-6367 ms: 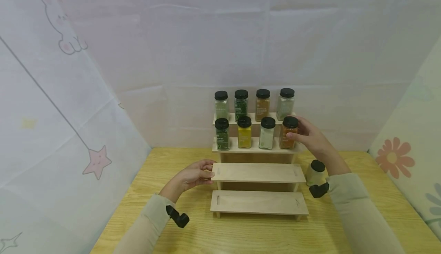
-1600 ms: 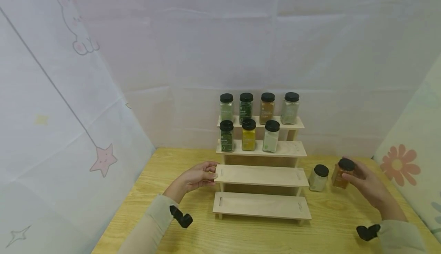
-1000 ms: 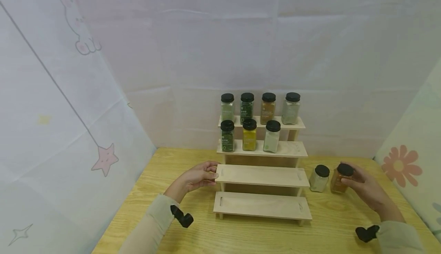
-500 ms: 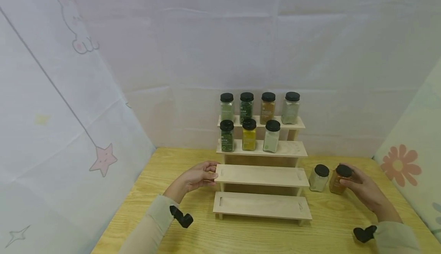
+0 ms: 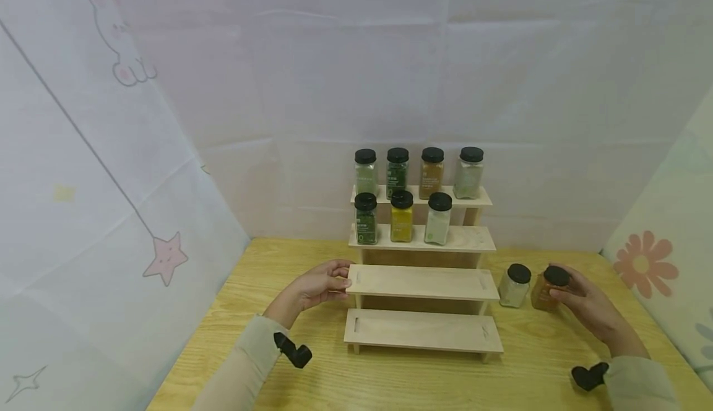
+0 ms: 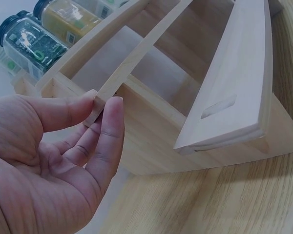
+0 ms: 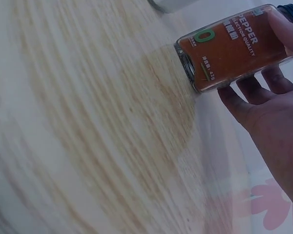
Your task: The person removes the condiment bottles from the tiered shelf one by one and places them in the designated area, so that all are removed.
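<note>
My left hand [image 5: 323,285] pinches the left end of a tier of the wooden display rack [image 5: 420,282], the second tier up from the table. In the left wrist view, the thumb [image 6: 71,113] lies on top of that board's end and the fingers curl under it. My right hand [image 5: 587,306] holds a black-lidded spice jar [image 5: 543,294] of orange-red powder, upright at the table surface. The right wrist view shows "PEPPER" on the label of this jar [image 7: 229,48], with thumb and fingers around its sides. Just left of it stands a jar of pale powder [image 5: 514,287].
Jars fill the rack's top tier [image 5: 481,195]. The tier below carries a dark green jar [image 5: 366,222], a yellow jar [image 5: 401,222] and a pale jar [image 5: 437,222], with bare board at its right end. Fabric walls [image 5: 334,89] enclose the wooden table [image 5: 390,383].
My right hand has taken the orange-red jar off the second-highest tier and brought it down to the table beside the pale jar. It shifted slightly left there. My left hand keeps its hold.
</note>
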`<state>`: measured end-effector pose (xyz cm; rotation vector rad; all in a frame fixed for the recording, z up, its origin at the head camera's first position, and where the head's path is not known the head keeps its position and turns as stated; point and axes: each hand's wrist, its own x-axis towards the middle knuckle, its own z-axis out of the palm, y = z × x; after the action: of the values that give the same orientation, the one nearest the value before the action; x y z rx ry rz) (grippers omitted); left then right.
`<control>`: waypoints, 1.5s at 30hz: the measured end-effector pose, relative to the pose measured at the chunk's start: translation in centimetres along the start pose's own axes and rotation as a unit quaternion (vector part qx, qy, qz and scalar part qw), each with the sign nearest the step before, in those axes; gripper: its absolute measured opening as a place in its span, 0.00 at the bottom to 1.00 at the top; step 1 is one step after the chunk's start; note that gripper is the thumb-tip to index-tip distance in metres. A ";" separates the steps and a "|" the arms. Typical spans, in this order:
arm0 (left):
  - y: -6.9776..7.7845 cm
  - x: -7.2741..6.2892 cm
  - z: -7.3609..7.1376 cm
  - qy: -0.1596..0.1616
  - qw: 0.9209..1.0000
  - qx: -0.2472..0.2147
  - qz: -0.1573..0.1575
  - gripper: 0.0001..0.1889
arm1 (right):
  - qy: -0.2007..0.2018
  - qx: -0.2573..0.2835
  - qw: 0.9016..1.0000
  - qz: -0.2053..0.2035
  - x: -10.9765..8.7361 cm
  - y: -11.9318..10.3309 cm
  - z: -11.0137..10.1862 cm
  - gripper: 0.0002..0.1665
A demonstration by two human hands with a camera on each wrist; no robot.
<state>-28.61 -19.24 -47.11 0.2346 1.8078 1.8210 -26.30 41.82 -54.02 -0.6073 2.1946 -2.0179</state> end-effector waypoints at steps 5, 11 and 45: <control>0.0 -0.1 0.0 0.004 1.000 -0.004 -0.001 0.36 | -0.011 0.006 1.000 0.005 0.0 0.0 -0.1 0.36; 0.0 -0.1 0.2 -0.001 1.000 -0.007 0.001 0.37 | 0.014 -0.088 0.993 0.080 -0.3 -1.0 -0.3 0.41; 0.2 -0.1 0.3 0.007 1.000 0.006 0.000 0.34 | 0.080 -0.206 0.974 -0.044 4.8 -14.2 6.2 0.34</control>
<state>-28.49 -19.03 -46.86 0.2269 1.8299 1.8165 -25.46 33.69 -40.04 -0.6066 2.7609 -1.7048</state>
